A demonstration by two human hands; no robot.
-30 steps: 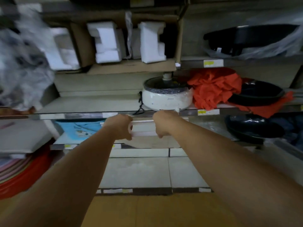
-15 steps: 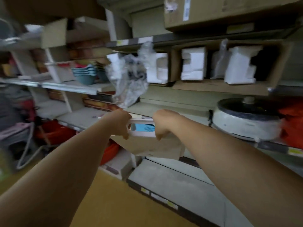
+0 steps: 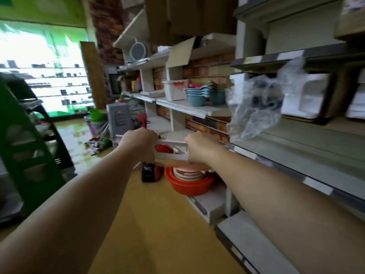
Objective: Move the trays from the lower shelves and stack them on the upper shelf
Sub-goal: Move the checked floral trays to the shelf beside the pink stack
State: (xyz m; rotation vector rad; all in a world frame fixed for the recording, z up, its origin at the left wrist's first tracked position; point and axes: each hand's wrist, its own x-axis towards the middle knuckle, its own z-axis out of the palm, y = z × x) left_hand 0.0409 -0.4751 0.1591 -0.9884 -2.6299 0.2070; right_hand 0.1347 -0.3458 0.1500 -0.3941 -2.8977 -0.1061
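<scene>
Both arms are stretched out in front, and the white tray (image 3: 171, 153) sits right between the two hands, held out in the air over the aisle. The left hand (image 3: 139, 142) is curled round the tray's left end, knuckles up, fingers wrapped under the rim. The right hand (image 3: 199, 148) is clamped on the right end in the same way, fist closed round the edge. The tray looks like thin, smooth plastic, flat and pale, with a cut-out handle slot showing between the hands; it is blurred, so finer detail cannot be told.

Directly below the hands, a round red plastic basin (image 3: 189, 184) sits on the low shelf, glossy, with a stack of pastel plates (image 3: 187, 174) nested in it. Just below the left hand stands a small dark boxy object (image 3: 148, 172) on the yellow-brown floor (image 3: 158, 224). Above and beyond the right hand, a stack of blue-grey bowls (image 3: 197, 94) rests on a pale shelf (image 3: 189, 108). Up to the right of the right hand, a crinkled clear plastic bag (image 3: 254, 103) hangs, shiny and creased, in front of white foam blocks (image 3: 308, 95). To the right of the right arm runs a grey metal shelf (image 3: 296, 151), matte and flat.
</scene>
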